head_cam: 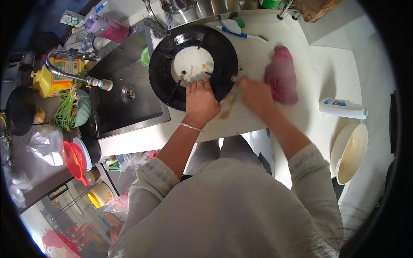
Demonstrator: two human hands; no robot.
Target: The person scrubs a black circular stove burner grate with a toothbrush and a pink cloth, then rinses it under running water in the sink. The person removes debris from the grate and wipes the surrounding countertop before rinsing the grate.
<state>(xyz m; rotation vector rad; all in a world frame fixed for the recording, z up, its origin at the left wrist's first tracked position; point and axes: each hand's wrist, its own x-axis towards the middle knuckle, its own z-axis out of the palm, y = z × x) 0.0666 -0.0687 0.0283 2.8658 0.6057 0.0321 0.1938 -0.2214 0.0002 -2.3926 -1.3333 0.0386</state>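
Note:
A black metal gas-stove ring (226, 48) with inward prongs lies on the white countertop (248, 119), close beside the sink. My left hand (203, 101) grips its near side, fingers bent over the inner edge. At the ring's right rim is my right hand (256, 95), blurred, closed around a small tool (235, 78) whose pale tip touches or nearly touches the metal. Most of that tool is hidden by the fingers. Brown grime shows on the counter inside the ring and below its right side.
Left is a steel sink (122, 64) with a chrome faucet (61, 53). A pink cloth (282, 77) lies right of my right hand. Behind the ring is a blue-and-white brush (242, 34). Farther right are a white bottle (342, 108) and a cream basin (353, 154).

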